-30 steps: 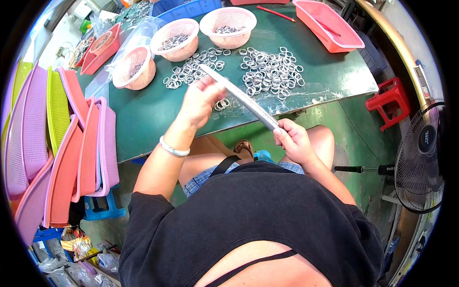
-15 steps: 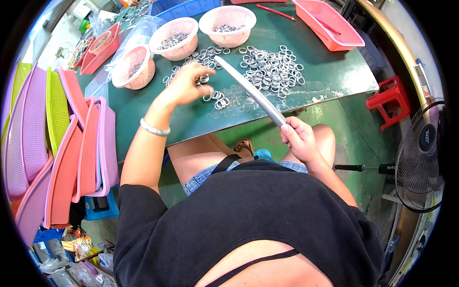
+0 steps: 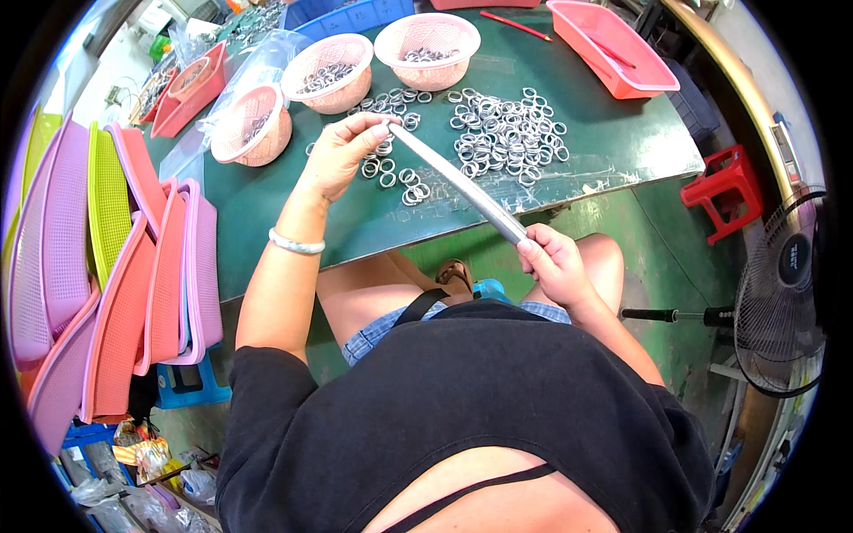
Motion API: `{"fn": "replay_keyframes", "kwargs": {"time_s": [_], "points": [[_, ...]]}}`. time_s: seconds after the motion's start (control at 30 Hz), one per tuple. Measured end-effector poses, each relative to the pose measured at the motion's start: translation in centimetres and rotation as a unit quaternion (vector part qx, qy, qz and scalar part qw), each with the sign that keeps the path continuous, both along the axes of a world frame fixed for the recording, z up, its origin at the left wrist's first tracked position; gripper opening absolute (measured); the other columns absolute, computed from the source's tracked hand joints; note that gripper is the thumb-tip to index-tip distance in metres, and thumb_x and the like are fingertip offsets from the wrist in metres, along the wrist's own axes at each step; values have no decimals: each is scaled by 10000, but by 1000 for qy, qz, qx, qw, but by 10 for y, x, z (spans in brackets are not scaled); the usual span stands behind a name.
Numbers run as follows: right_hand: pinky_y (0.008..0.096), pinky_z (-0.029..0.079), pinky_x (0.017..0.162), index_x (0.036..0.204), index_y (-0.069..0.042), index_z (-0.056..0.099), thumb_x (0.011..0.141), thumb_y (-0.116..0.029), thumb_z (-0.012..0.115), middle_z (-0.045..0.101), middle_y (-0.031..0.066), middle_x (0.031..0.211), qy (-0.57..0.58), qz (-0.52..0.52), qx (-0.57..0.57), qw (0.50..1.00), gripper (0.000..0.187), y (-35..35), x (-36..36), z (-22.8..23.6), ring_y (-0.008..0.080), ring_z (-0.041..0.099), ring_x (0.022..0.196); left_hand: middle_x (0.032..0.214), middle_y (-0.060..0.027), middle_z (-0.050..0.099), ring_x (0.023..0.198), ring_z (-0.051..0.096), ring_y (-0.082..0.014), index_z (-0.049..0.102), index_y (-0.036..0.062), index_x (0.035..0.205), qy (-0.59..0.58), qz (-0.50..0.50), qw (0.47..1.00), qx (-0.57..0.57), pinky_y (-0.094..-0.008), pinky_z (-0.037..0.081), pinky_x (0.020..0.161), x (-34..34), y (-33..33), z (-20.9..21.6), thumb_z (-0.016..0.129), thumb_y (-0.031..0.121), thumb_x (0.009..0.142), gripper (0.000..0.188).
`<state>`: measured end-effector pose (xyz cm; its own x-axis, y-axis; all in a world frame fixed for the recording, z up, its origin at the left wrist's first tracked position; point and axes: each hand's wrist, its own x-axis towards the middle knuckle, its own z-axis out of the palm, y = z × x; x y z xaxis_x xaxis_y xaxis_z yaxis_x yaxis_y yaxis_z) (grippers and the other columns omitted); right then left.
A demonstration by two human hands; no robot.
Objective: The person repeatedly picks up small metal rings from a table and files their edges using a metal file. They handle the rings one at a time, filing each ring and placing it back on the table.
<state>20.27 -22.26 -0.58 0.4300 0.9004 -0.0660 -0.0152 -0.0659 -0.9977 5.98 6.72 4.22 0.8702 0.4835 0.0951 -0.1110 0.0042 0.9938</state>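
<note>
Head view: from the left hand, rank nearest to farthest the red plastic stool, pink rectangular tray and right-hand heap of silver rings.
1. Right-hand heap of silver rings: on the green table, right of the left hand.
2. Pink rectangular tray: at the table's far right.
3. Red plastic stool: on the floor, past the table's right edge.

Green worktop (image 3: 613, 124) with loose metal rings and pink containers
A broad heap of silvery rings (image 3: 506, 133) lies right of centre, many overlapping; a looser scatter (image 3: 371, 167), partly hidden, spreads to its left, with a small cluster (image 3: 415, 190) closer to the near edge. Behind the scatter stand a left pink bowl (image 3: 269, 144), a middle pink bowl (image 3: 342, 96) and a right pink bowl (image 3: 437, 76). A thin red stick (image 3: 515, 26) lies farther back, left of a pink tray (image 3: 636, 87) on the far right. A blue bin (image 3: 360, 16) sits at the far side. Scratches mark the surface along the near edge.
</note>
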Motion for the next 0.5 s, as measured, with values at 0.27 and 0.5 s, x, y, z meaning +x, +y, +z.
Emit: {"fn": "replay_keyframes", "kwargs": {"time_s": [0.27, 0.5], "points": [[194, 366, 506, 835, -4, 533, 868, -137, 520, 479, -18, 633, -34, 6, 21, 999, 137, 8, -5, 2, 39, 446, 566, 886, -3, 604, 806, 532, -68, 599, 0, 1016, -41, -64, 983, -169, -195, 415, 735, 8, -53, -14, 625, 45, 776, 245], [199, 383, 517, 855, 8, 537, 863, -120, 527, 483, -10, 639, -66, 6, 42, 997, 128, 6, -7, 5, 48, 455, 567, 933, -18, 595, 819, 536, -74, 579, -11, 1041, -75, -49, 978, -187, -198, 421, 733, 1, -65, -7, 610, 1, 767, 275]]}}
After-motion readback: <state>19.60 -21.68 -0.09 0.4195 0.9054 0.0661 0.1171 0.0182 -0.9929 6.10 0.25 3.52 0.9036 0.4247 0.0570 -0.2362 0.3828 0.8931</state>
